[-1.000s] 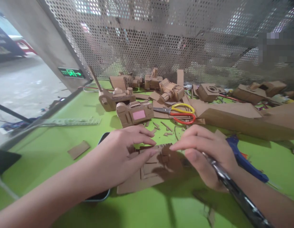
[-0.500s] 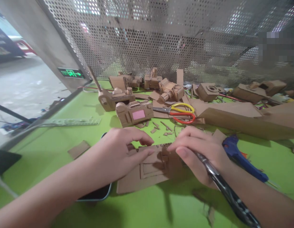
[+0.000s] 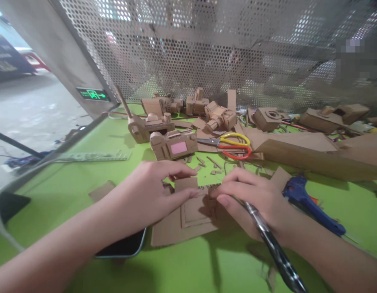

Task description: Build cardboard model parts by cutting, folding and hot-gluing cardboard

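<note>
The left hand (image 3: 154,189) had just raised a small, plain brown cardboard rectangle (image 3: 186,184), which a half second earlier lay lower by the same fingers; its grip was nearly closed, thumb in front. The piece now stood tilted above the far edge of a flat brown cardboard sheet (image 3: 168,230) on the green table (image 3: 237,270), apparently free to be handled separately. The right hand (image 3: 253,197) kept a glossy black pen (image 3: 272,242) in its curled grip; whether its fingertips pinched anything on the sheet could not be told.
</note>
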`<state>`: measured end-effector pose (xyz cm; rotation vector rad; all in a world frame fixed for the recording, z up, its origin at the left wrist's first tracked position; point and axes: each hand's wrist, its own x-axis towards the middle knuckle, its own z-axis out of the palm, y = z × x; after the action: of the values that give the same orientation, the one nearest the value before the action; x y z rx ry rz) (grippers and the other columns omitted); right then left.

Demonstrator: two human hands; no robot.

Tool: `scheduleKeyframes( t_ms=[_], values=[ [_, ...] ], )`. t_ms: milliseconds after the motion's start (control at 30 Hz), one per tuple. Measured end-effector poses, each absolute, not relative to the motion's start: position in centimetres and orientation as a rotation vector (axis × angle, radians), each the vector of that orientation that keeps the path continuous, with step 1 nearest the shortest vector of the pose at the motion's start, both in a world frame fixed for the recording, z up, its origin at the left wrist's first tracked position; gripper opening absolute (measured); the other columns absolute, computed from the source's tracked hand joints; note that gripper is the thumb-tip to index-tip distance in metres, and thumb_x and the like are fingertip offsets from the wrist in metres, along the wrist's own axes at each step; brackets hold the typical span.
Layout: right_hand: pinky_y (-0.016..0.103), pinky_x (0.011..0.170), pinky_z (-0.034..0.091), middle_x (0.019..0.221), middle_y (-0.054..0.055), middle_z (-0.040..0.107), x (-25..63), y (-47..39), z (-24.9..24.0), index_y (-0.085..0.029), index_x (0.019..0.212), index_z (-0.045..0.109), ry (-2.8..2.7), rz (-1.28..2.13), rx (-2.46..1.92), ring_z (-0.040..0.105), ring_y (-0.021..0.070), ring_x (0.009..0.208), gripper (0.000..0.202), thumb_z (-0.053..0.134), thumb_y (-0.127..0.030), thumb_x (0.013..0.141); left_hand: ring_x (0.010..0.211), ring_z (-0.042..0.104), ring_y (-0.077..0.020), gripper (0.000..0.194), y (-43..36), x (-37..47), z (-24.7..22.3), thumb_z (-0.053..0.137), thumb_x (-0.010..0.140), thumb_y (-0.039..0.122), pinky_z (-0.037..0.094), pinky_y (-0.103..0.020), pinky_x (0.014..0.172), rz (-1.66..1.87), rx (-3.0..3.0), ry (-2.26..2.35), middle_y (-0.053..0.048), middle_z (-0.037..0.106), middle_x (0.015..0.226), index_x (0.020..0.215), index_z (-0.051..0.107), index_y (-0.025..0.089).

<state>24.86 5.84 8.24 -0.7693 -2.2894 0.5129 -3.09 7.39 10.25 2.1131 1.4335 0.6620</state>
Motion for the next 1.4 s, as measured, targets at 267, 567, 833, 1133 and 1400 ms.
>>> scheduleKeyframes(
  t_ms=[267, 567, 833, 1133, 1400],
  values=[
    [0.032, 0.084, 0.061, 0.109, 0.006, 0.075, 24.7, 5.8, 8.0, -0.019, 0.119, 0.079, -2.325, 0.554, -0.821, 0.075, 0.0188, 0.092, 0.015, 0.065, -0.019, 0.116, 0.065, 0.075, -0.0197, 0.015, 7.7, -2.7, 10.1, 0.078, 0.098, 0.039, 0.055, -0.027, 0.055, 1.052, 1.916, 1.456, 0.003, 0.087, 0.079, 0.102, 0.09, 0.032],
    [0.023, 0.093, 0.06, 0.112, 0.003, 0.08, 24.8, 6.2, 7.3, -0.021, 0.126, 0.08, -2.14, 0.374, -0.857, 0.076, 0.0146, 0.098, 0.022, 0.068, -0.009, 0.112, 0.045, 0.06, -0.0123, 0.012, 6.9, -1.9, 10.7, 0.077, 0.096, 0.03, 0.043, -0.021, 0.038, 1.161, 1.863, 1.396, 0.006, 0.073, 0.061, 0.091, 0.088, 0.028],
    [0.027, 0.089, 0.063, 0.117, 0.008, 0.084, 24.1, 4.9, 8.1, -0.018, 0.139, 0.074, -2.211, 0.58, -0.833, 0.08, 0.02, 0.1, 0.04, 0.084, -0.041, 0.108, 0.062, 0.078, -0.0149, 0.011, 6.0, -0.8, 10.2, 0.081, 0.095, 0.026, 0.064, -0.019, 0.06, 1.144, 1.912, 1.261, 0.005, 0.088, 0.079, 0.091, 0.09, 0.032],
    [0.025, 0.083, 0.06, 0.1, 0.001, 0.082, 23.0, 4.5, 7.9, -0.022, 0.113, 0.074, -2.237, 0.649, -0.868, 0.076, 0.016, 0.087, 0.02, 0.086, -0.037, 0.106, 0.073, 0.086, -0.0167, 0.012, 5.8, -0.8, 9.3, 0.078, 0.099, 0.033, 0.066, -0.021, 0.072, 1.091, 1.924, 1.346, 0.007, 0.091, 0.084, 0.095, 0.09, 0.033],
    [0.03, 0.088, 0.066, 0.113, 0.01, 0.08, 23.5, 5.0, 7.5, -0.019, 0.128, 0.084, -2.245, 0.68, -0.679, 0.08, 0.0193, 0.098, 0.022, 0.068, -0.012, 0.113, 0.099, 0.09, -0.0224, 0.015, 6.3, -1.4, 9.7, 0.066, 0.111, 0.034, 0.071, -0.031, 0.089, 1.156, 1.838, 1.389, 0.001, 0.094, 0.103, 0.107, 0.079, 0.029]
  ],
)
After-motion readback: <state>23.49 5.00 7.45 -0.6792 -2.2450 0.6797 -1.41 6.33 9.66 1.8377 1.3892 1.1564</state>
